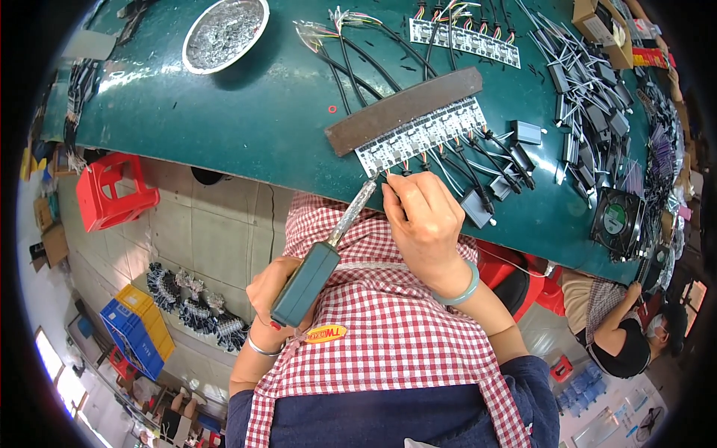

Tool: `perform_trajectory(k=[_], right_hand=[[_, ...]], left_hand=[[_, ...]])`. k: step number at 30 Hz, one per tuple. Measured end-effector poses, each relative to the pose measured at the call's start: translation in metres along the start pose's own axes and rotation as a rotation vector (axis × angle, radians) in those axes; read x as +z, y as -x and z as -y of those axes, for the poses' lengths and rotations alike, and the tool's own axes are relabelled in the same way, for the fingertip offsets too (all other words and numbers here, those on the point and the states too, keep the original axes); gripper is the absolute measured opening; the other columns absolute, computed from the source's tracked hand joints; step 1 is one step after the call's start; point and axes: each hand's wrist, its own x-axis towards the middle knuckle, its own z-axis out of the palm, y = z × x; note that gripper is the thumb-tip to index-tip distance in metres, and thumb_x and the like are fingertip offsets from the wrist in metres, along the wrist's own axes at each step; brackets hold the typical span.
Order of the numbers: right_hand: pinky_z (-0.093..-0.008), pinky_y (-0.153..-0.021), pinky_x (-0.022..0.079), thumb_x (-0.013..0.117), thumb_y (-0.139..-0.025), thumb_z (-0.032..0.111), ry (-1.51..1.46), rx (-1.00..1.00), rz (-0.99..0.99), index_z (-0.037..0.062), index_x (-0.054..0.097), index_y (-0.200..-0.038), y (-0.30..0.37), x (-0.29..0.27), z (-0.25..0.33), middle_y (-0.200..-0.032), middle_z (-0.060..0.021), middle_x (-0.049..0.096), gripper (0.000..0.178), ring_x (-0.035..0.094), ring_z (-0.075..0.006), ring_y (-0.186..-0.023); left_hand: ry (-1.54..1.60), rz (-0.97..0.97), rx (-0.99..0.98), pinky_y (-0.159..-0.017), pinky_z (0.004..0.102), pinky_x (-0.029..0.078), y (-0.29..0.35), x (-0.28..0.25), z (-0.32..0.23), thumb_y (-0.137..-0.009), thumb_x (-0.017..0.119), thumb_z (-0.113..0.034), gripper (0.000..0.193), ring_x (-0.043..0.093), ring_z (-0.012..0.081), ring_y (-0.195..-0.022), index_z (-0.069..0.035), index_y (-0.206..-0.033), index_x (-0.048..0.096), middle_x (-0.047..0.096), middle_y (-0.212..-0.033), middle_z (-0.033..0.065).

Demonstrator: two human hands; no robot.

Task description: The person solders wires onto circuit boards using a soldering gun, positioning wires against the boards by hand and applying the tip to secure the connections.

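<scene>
My left hand (275, 293) is closed round the thick dark green handle of a soldering iron (305, 284). Its silvery shaft points up and away, and the tip meets the near left corner of a white circuit board strip (424, 134). At that same corner my right hand (424, 213) pinches a thin wire whose end is mostly hidden by the fingers. A brown flat bar (403, 110) lies along the strip's far side. Black cables with small dark boxes (527, 132) trail from the strip's near edge to the right.
A white bowl (225, 36) of silvery scraps stands on the green table (187, 112). Another board strip (464, 42) with cables lies farther back. Several black modules (597, 112) and a fan (618, 222) crowd the right. A person (624, 336) sits beyond; a red stool (116, 192) stands left.
</scene>
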Motion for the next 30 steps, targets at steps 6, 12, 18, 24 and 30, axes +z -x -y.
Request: perform_trajectory(k=[6,12,18,24,30], right_hand=[[-0.0346,-0.058,0.05,0.078,-0.069,-0.007,0.002,-0.003,0.001,0.0001,0.067,-0.091,0.0,0.0,0.001,-0.079,-0.0105,0.061,0.026,0.062,-0.0258,-0.068],[-0.0358,-0.054,0.046,0.075,-0.073,-0.005,-0.017,-0.047,-0.027,-0.0002,0.063,-0.091,0.0,0.003,-0.003,-0.077,-0.0099,0.052,0.022,0.055,-0.0254,-0.065],[-0.0358,-0.054,0.046,0.075,-0.074,-0.005,-0.019,-0.051,-0.028,-0.0001,0.063,-0.091,0.0,0.003,-0.003,-0.078,-0.0101,0.052,0.021,0.056,-0.0256,-0.065],[-0.0351,-0.055,0.047,0.075,-0.075,-0.003,0.009,-0.046,-0.03,0.0002,0.064,-0.092,0.003,0.002,-0.004,-0.077,-0.0089,0.052,0.021,0.056,-0.0246,-0.066],[-0.0327,-0.056,0.048,0.071,-0.077,-0.002,0.031,-0.057,0.035,-0.002,0.067,-0.102,0.009,-0.01,0.001,-0.079,-0.0075,0.054,0.025,0.057,-0.0219,-0.067]], left_hand=[[0.072,0.02,-0.012,-0.057,0.0264,0.052,-0.003,-0.006,-0.004,-0.072,0.078,-0.01,0.017,0.069,0.0219,-0.064,-0.001,-0.083,0.068,0.068,-0.079,0.0088],[-0.027,0.025,-0.022,-0.059,0.0308,0.054,-0.005,-0.027,-0.012,-0.067,0.076,0.001,0.025,0.069,0.0269,-0.067,0.004,-0.091,0.071,0.069,-0.085,0.0152],[0.066,-0.117,-0.177,-0.061,0.0295,0.053,0.006,-0.024,0.003,-0.075,0.077,-0.003,0.02,0.069,0.0244,-0.069,0.003,-0.092,0.071,0.069,-0.089,0.017],[0.194,-0.729,-0.009,-0.062,0.0242,0.044,-0.063,-0.045,0.01,-0.083,0.073,0.001,0.03,0.058,0.0129,-0.067,0.004,-0.112,0.066,0.068,-0.091,0.0088],[0.547,-0.545,-0.338,-0.051,0.0221,0.042,-0.122,-0.041,0.03,-0.081,0.071,0.005,0.028,0.056,0.0116,-0.059,0.007,-0.108,0.064,0.068,-0.095,0.0127]])
